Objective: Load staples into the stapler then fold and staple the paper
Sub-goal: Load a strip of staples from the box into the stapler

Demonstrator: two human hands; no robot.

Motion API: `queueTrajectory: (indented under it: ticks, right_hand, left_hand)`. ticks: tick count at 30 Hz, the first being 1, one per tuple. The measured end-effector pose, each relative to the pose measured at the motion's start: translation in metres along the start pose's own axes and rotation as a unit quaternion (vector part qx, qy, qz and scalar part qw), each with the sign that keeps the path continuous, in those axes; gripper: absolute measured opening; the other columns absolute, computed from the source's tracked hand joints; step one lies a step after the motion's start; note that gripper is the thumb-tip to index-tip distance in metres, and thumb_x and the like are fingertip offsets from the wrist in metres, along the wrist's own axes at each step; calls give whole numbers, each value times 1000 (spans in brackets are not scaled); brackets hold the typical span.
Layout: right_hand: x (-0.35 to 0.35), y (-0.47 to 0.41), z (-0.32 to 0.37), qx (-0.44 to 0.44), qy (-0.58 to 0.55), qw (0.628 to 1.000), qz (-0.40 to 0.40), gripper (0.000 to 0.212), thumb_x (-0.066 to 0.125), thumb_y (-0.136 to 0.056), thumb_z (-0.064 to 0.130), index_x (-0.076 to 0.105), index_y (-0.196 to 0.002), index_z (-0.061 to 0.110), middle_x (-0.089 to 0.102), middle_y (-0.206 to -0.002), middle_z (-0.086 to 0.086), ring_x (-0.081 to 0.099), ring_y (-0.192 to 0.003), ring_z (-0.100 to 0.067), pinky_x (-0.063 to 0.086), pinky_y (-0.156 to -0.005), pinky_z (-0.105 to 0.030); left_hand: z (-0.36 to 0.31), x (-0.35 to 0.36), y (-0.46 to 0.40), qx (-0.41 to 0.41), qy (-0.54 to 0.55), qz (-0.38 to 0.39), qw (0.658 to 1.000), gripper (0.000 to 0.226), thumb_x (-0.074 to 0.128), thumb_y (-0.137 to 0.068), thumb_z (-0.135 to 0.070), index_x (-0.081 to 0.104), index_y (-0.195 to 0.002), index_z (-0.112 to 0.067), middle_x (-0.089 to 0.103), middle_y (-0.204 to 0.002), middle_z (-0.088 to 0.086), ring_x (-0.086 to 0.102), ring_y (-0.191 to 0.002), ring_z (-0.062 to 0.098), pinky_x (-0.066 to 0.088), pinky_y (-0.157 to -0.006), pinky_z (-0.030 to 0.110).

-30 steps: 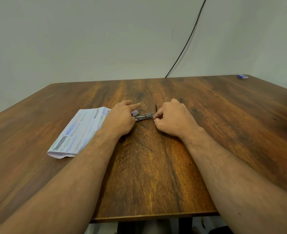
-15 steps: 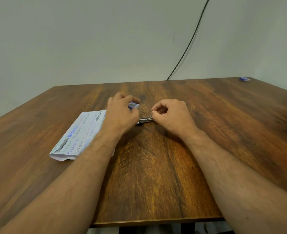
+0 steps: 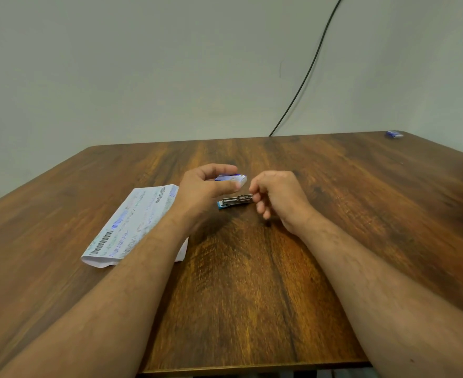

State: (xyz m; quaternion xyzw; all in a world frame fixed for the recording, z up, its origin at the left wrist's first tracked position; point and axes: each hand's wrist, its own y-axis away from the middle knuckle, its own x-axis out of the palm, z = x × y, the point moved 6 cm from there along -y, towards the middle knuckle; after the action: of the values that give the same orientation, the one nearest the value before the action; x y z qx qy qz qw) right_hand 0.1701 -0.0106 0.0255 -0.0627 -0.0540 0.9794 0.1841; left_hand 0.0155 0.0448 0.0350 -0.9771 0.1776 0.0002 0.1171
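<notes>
While the stapler (image 3: pixel 235 201) lies mid-table (image 3: pixel 252 296), opened out with its metal track facing up, the folded printed paper (image 3: pixel 132 227) lies flat just left of it, partly under the left forearm. Left hand (image 3: pixel 205 186), above the stapler's left end: pinching a small blue-and-white box (image 3: pixel 231 179) between thumb and fingers. Right hand (image 3: pixel 279 197), at the stapler's right end: fingers curled, fingertips at the track, grip unclear; cable (image 3: pixel 306 72) on the wall behind; small blue item (image 3: pixel 394 134) at far right corner.

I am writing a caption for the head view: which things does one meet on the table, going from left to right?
paper → left hand → stapler → right hand → small blue thing at the far right corner.
</notes>
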Motion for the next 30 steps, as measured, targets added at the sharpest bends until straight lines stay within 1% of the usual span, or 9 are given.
queueTrajectory:
  ticks: [2,5,9,12,15,17,23,25,30]
  right_hand:
    - [0,-1,-7,45,-32,998,0,18,42,-74,7,57,-64,9,50,-54,-7,38,-34,-13,26,-35,-17]
    - [1,0,-10,93,-89,991,34,23,33,-81,7,45,-62,12,40,-53,-5,26,-32,-10,16,-36,-14]
    - [2,2,-11,123,-82,986,75,41,46,-95,34,43,-57,17,38,-49,2,24,-31,-7,16,-32,-16]
    - [5,0,-11,119,-54,987,91,53,52,-94,53,43,-55,19,39,-48,4,25,-30,-6,18,-31,-16]
    - [9,1,-11,116,-60,985,110,51,49,-97,47,44,-55,19,39,-49,3,26,-30,-6,20,-31,-16]
    - [9,1,-12,118,-78,984,109,48,46,-98,40,43,-56,19,39,-48,3,25,-30,-6,19,-31,-16]
    - [10,1,-12,117,-99,981,119,45,44,-97,35,41,-56,17,35,-50,1,22,-28,-7,18,-29,-15]
    - [11,2,-11,115,-99,981,122,44,43,-97,34,40,-56,17,35,-49,1,22,-27,-7,17,-29,-16]
    - [9,2,-11,108,-92,982,122,44,45,-97,35,41,-56,18,37,-47,3,23,-29,-6,19,-30,-17]
  left_hand:
    - [2,2,0,-17,50,10,999,29,79,-77,1,75,-103,-10,73,-104,13,72,-84,14,56,-68,18]
    - [5,2,-3,-26,66,25,997,27,79,-76,1,76,-100,-12,73,-108,14,72,-96,21,58,-75,22]
    - [6,2,-5,-15,71,36,997,22,64,-91,3,77,-99,-12,75,-105,11,71,-101,19,57,-82,23]
    - [8,3,-7,-26,71,46,996,41,42,-96,10,77,-100,-11,73,-113,13,70,-108,22,57,-83,23]
    - [12,5,-6,-58,87,68,992,52,33,-93,14,78,-103,-8,69,-122,17,69,-113,25,59,-86,25]
    - [11,7,-4,-71,122,83,986,52,31,-94,15,77,-106,-5,68,-124,19,72,-109,23,59,-88,25]
    - [9,10,1,-118,221,114,961,44,35,-98,12,65,-126,-4,71,-121,18,76,-97,19,62,-80,23]
    - [9,11,4,-144,244,132,950,43,35,-97,12,66,-124,0,72,-114,19,76,-92,19,61,-79,22]
    - [8,13,9,-174,276,151,933,40,38,-94,14,72,-111,3,73,-110,22,76,-96,26,60,-81,25]
